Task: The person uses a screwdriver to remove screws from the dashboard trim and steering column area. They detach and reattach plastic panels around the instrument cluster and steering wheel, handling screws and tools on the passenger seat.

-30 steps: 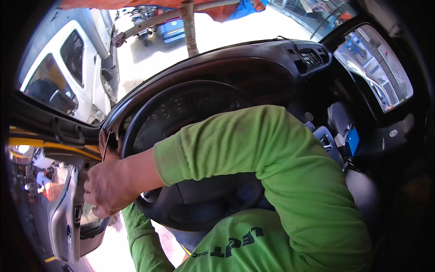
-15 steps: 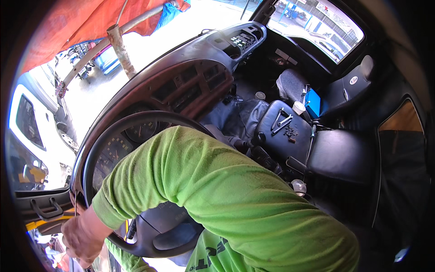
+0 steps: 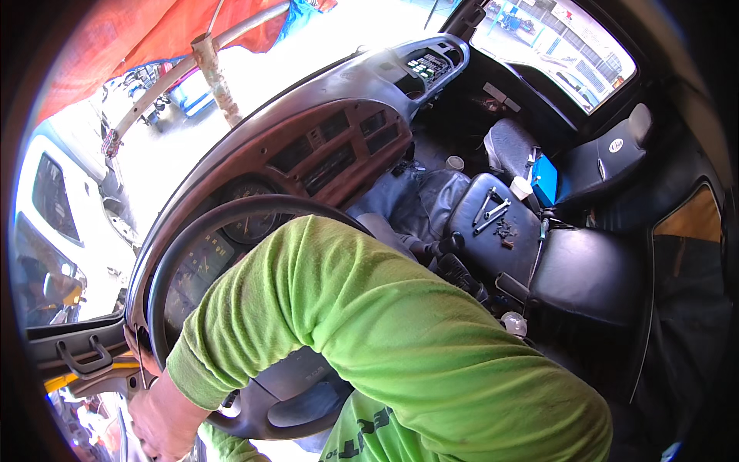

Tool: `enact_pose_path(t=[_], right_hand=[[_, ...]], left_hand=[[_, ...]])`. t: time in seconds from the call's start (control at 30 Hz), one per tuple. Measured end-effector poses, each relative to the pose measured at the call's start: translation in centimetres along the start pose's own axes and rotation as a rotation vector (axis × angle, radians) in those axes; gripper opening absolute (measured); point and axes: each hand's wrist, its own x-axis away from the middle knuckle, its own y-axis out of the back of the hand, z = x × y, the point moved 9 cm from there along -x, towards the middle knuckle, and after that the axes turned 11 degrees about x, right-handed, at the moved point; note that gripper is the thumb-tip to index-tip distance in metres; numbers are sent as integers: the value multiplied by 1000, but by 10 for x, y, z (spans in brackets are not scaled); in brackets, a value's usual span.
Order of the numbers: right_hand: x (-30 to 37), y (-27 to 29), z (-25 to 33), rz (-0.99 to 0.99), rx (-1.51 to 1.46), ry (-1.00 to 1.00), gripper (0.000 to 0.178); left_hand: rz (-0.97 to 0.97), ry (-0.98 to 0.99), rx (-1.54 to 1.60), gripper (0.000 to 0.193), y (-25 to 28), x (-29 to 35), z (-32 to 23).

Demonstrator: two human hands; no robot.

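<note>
My right arm, in a green sleeve, reaches across the steering wheel (image 3: 202, 223) to the lower left. Beside the driver's door, my right hand (image 3: 163, 422) is curled with its knuckles up; whatever its fingers grip is hidden. A thin dark rod (image 3: 140, 358) stands just above it. Part of the left sleeve (image 3: 235, 446) shows below the wheel and passes behind the right wrist. A strip of skin by the dashboard's left end, apparently my left hand (image 3: 146, 356), is mostly covered, so its fingers cannot be read.
Wrenches (image 3: 491, 215) and small dark fasteners (image 3: 505, 231) lie on the black middle seat (image 3: 477, 202). Near them are a white cup (image 3: 521, 188), a blue box (image 3: 544, 182) and a screwdriver (image 3: 543, 231). A door handle (image 3: 85, 358) is at left. The gear lever (image 3: 446, 245) rises right of the wheel.
The view has shifted slightly, so the cab appears further right. My right hand sits a little lower against the door and remains curled.
</note>
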Motion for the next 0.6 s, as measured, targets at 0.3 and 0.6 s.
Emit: enact_pose_path(t=[0.3, 0.6], right_hand=[[-6, 5, 3, 41, -39, -33, 22], [-21, -4, 11, 51, -21, 124, 20]], left_hand=[[-51, -12, -11, 66, 19, 2, -18], [-98, 18, -27, 62, 63, 20, -15]])
